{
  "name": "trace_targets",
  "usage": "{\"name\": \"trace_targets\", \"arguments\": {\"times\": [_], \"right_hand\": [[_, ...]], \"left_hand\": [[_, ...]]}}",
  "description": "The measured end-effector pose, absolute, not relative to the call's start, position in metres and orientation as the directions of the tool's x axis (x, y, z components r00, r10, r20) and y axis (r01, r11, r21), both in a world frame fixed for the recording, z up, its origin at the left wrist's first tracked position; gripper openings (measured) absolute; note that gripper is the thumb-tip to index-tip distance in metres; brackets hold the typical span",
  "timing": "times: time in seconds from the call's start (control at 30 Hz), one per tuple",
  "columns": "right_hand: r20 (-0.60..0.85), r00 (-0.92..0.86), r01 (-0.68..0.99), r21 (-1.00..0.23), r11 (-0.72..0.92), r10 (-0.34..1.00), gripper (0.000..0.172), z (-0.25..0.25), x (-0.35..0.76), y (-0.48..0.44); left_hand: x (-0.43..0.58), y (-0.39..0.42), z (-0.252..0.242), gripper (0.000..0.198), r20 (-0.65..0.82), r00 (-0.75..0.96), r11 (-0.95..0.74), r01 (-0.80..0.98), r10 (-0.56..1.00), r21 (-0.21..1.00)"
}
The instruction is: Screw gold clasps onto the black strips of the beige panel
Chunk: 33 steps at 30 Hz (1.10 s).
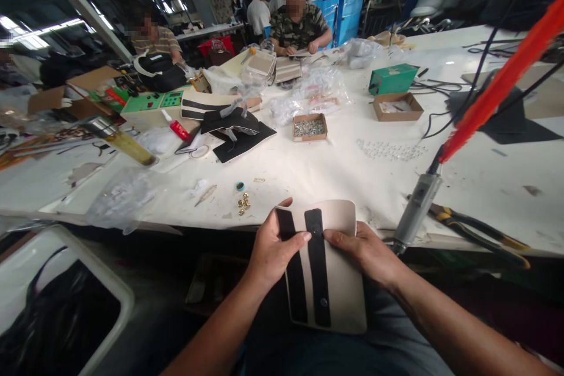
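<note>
Between my two hands is a beige panel with two black strips (346, 282), tilted up at the table's front edge over my lap. My left hand (275, 249) is closed on its left side, the thumb lying across toward the right-hand strip. On the opposite side my right hand (365, 249) grips the panel, its thumb pressed beside that same strip near the top. A small round metal piece (324, 302) shows near the strip's lower end. The fingers behind the panel are mostly hidden.
Several small gold pieces (244, 204) lie ahead of my left hand. A cardboard box of small metal parts (310, 128) sits farther back. To the right are a grey tool on an orange cord (418, 205) and yellow-black pliers (476, 229). Co-workers sit across the table (282, 188).
</note>
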State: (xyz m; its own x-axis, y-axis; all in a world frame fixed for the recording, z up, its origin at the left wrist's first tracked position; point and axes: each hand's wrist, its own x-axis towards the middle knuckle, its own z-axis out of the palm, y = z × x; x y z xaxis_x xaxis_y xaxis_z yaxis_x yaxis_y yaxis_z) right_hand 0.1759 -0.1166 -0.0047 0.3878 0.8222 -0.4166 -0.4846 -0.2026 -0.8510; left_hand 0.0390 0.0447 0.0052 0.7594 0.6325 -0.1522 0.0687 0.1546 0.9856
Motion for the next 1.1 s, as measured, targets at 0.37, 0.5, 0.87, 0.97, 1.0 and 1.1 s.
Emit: {"name": "trace_targets", "arguments": {"times": [0.37,0.5,0.87,0.97,1.0,1.1], "right_hand": [[-0.51,0.426,-0.516,-0.815,-0.263,0.747,0.042,-0.013,0.193,-0.094],[-0.525,0.429,-0.496,-0.817,-0.294,0.735,0.035,-0.015,0.193,-0.089],[-0.521,0.472,-0.189,-0.848,-0.495,0.711,0.032,-0.007,0.207,-0.08],[-0.514,0.477,-0.012,-0.815,-0.579,0.713,0.029,-0.003,0.215,-0.074],[-0.513,0.474,0.036,-0.801,-0.598,0.715,0.027,-0.002,0.218,-0.072],[-0.505,0.466,0.127,-0.775,-0.619,0.727,0.023,-0.002,0.224,-0.062]], "left_hand": [[0.063,0.075,-0.005,0.066,-0.243,0.804,0.2,0.157,0.543,0.967],[0.063,0.08,-0.008,0.053,-0.238,0.801,0.223,0.135,0.549,0.966],[0.073,0.081,-0.021,0.037,-0.293,0.765,0.226,0.196,0.574,0.954],[0.08,0.082,-0.023,0.033,-0.344,0.735,0.219,0.266,0.584,0.939],[0.083,0.083,-0.025,0.031,-0.36,0.724,0.208,0.294,0.588,0.933],[0.09,0.086,-0.03,0.026,-0.378,0.703,0.167,0.353,0.602,0.921]]}}
